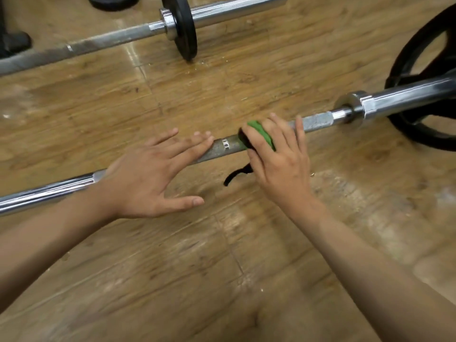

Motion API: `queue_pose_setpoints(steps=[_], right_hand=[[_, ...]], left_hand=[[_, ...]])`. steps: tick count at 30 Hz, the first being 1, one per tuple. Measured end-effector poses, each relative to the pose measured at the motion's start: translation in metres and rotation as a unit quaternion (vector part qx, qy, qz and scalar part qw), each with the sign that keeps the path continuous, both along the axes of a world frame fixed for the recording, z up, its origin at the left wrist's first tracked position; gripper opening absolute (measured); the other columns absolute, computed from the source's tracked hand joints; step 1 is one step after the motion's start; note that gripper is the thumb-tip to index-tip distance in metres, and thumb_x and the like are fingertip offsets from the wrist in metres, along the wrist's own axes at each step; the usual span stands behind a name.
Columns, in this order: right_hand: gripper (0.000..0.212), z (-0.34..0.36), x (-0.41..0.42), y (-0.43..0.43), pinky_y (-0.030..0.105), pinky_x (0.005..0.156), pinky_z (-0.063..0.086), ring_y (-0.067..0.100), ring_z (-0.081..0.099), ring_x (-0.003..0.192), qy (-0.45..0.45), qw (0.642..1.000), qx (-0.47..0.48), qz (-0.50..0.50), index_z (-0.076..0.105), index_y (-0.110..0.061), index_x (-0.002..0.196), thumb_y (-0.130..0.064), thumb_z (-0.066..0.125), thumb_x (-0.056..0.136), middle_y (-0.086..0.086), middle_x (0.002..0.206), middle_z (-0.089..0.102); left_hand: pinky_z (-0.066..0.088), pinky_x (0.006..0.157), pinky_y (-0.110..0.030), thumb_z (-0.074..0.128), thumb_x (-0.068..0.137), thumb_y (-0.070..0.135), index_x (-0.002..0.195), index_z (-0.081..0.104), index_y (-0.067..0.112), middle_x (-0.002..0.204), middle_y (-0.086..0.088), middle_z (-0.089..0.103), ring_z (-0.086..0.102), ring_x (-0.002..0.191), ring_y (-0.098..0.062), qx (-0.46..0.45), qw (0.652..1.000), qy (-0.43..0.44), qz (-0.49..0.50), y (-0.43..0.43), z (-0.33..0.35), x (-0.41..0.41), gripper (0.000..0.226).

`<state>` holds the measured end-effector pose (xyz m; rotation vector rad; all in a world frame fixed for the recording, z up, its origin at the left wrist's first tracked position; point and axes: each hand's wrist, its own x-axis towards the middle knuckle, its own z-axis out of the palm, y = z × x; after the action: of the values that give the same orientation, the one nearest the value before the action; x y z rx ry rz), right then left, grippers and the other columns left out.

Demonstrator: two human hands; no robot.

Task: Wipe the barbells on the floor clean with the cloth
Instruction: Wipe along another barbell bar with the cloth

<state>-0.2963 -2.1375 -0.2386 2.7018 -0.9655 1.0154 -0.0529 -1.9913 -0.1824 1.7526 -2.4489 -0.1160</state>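
Observation:
A steel barbell (222, 148) lies across the wooden floor from lower left to upper right, its shaft dull and knurled in the middle. My right hand (278, 154) presses a green cloth with a black edge (261, 134) onto the shaft, fingers wrapped over cloth and bar. A black strip of the cloth hangs down to the floor below the bar. My left hand (158, 174) rests flat on the shaft just left of the cloth, fingers straight and spread. A second barbell (111, 38) lies further away, parallel to the first.
A large black weight plate (424, 70) sits on the near bar's right sleeve. A smaller black plate (182, 25) stands on the far barbell. Dark equipment bases (14, 43) stand at the top left. Bare wood floor (197, 267) stretches toward me.

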Motion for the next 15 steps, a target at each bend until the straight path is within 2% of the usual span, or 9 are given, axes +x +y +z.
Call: queue_pose_setpoints(steps=[4, 8, 10, 12, 15], right_hand=[[0.038, 0.004, -0.051, -0.011, 0.055, 0.126, 0.018, 0.035, 0.044, 0.145, -0.021, 0.993, 0.057, -0.103, 0.063, -0.013, 0.137, -0.024, 0.047, 0.104, 0.013, 0.143, 0.059], [0.035, 0.019, -0.028, 0.039, 0.053, 0.127, 0.017, 0.036, 0.043, 0.144, -0.085, 0.973, 0.117, -0.181, 0.067, -0.009, 0.129, -0.021, 0.047, 0.102, 0.016, 0.137, 0.061], [0.034, 0.018, -0.008, 0.081, 0.048, 0.128, 0.016, 0.036, 0.046, 0.140, -0.059, 0.987, 0.119, -0.095, 0.068, -0.010, 0.127, -0.022, 0.050, 0.102, 0.017, 0.133, 0.063], [0.031, 0.015, -0.007, 0.109, 0.050, 0.126, 0.019, 0.036, 0.051, 0.136, -0.033, 0.994, 0.102, -0.006, 0.070, -0.013, 0.127, -0.023, 0.054, 0.102, 0.016, 0.128, 0.065], [0.032, 0.013, -0.047, 0.090, 0.054, 0.125, 0.021, 0.032, 0.058, 0.133, 0.039, 0.999, 0.021, 0.015, 0.071, -0.020, 0.129, -0.030, 0.061, 0.100, 0.010, 0.127, 0.068]], left_hand=[[0.019, 0.128, -0.049, 0.027, 0.098, 0.082, 0.167, 0.018, 0.010, 0.174, -0.007, 0.020, 0.022, 0.160, -0.020, -0.008, 1.000, -0.019, -0.014, 0.019, 0.000, -0.017, 0.100], [0.022, 0.127, -0.049, 0.027, 0.097, 0.083, 0.166, 0.021, 0.007, 0.173, -0.012, 0.022, 0.025, 0.159, -0.024, -0.003, 0.999, -0.041, -0.017, 0.039, 0.003, -0.040, 0.103], [0.024, 0.126, -0.045, 0.031, 0.099, 0.078, 0.165, 0.024, 0.007, 0.172, -0.013, 0.024, 0.028, 0.158, -0.025, -0.010, 0.999, -0.047, -0.005, 0.049, 0.000, -0.053, 0.098], [0.024, 0.126, -0.042, 0.034, 0.102, 0.070, 0.165, 0.026, 0.007, 0.171, -0.013, 0.025, 0.030, 0.157, -0.026, -0.018, 0.999, -0.039, 0.011, 0.061, -0.002, -0.066, 0.089], [0.021, 0.127, -0.043, 0.034, 0.105, 0.065, 0.165, 0.024, 0.008, 0.173, -0.011, 0.022, 0.022, 0.160, -0.025, 0.001, 1.000, -0.020, 0.018, 0.077, 0.000, -0.082, 0.084]])
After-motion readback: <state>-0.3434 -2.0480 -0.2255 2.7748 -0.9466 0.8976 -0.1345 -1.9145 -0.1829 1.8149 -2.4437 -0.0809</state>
